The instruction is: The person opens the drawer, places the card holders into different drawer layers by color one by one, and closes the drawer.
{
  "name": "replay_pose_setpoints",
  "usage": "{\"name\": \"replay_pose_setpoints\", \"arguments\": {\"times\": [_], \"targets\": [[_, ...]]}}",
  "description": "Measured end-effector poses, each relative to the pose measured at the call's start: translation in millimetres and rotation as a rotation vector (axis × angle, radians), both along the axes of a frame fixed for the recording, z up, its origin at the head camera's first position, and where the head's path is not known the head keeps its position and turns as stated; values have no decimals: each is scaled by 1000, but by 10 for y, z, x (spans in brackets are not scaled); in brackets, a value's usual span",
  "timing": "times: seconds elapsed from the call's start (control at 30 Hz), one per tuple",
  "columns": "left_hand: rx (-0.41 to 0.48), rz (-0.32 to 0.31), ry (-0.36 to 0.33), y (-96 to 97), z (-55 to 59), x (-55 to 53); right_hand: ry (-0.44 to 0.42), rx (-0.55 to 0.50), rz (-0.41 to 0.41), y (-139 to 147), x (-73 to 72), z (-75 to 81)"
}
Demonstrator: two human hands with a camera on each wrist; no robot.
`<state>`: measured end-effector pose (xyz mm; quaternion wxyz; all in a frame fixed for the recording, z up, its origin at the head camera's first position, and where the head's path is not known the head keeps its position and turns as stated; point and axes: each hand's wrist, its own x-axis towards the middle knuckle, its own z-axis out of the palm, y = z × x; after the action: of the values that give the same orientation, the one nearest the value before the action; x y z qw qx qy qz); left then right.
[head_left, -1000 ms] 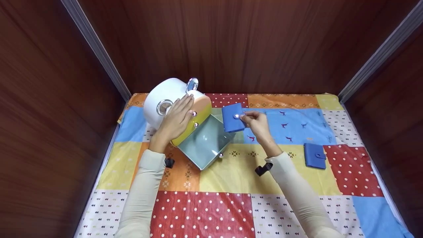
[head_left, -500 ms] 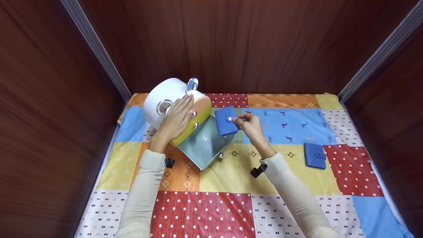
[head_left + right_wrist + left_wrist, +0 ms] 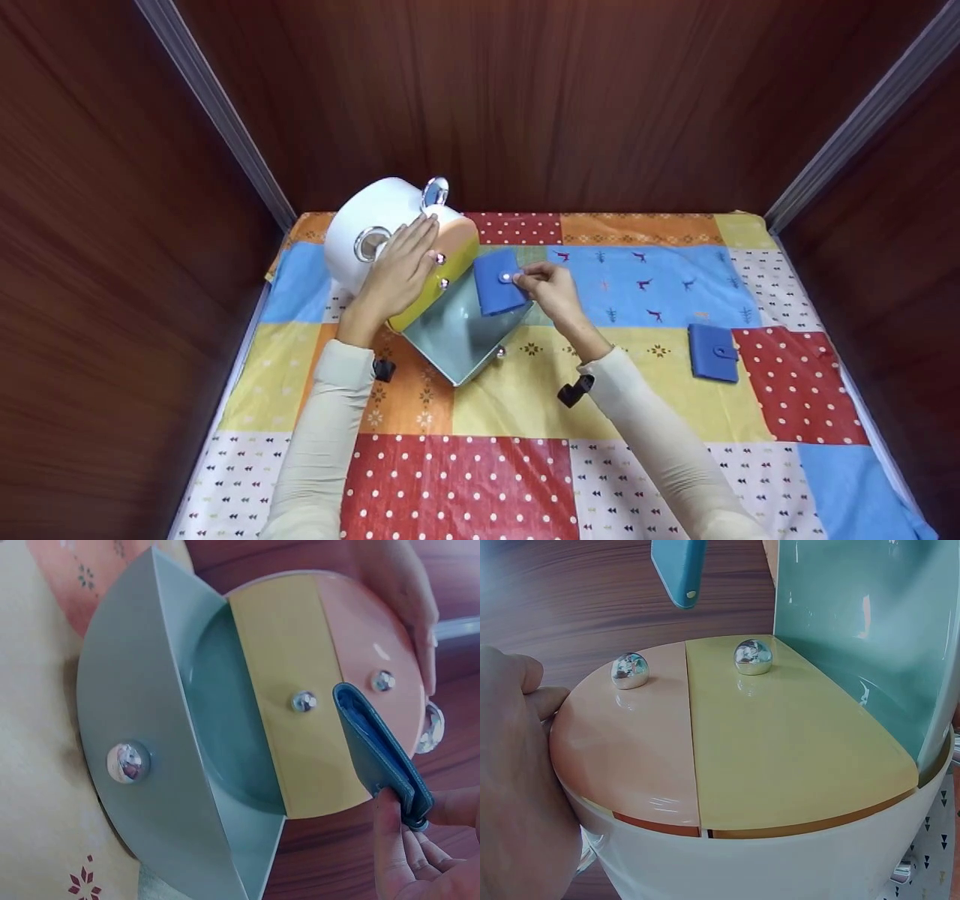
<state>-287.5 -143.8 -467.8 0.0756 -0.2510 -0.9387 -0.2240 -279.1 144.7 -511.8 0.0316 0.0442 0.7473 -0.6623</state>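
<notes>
A white rounded chest (image 3: 367, 206) with peach and yellow drawer fronts stands at the back left of the table. Its green drawer (image 3: 444, 330) is pulled out, and no object shows inside. My left hand (image 3: 396, 276) rests with straight fingers on the chest's top. A blue snap wallet (image 3: 491, 289) is pinched at its strap edge between the thumb and fingers of my right hand (image 3: 553, 294). The wallet hangs over the far right part of the drawer. In the right wrist view the wallet (image 3: 375, 746) appears edge-on, in front of the drawer fronts.
A second blue wallet (image 3: 712, 352) lies on the patchwork tablecloth (image 3: 637, 405) at the right. Dark wooden panels (image 3: 525, 105) enclose the table at the back and both sides. Round silver knobs, such as the drawer knob (image 3: 128, 762), stick out from the fronts.
My right hand has carried the wallet left and slightly toward me, from beside the drawer's right edge to over the drawer. The left hand and the chest have stayed in place.
</notes>
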Motion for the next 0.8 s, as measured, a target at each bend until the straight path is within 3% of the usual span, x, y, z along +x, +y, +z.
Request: {"name": "replay_pose_setpoints", "arguments": {"times": [0.8], "targets": [[0,9,-10,-3,3,-2,-31,3,60,-234,77,-135]]}}
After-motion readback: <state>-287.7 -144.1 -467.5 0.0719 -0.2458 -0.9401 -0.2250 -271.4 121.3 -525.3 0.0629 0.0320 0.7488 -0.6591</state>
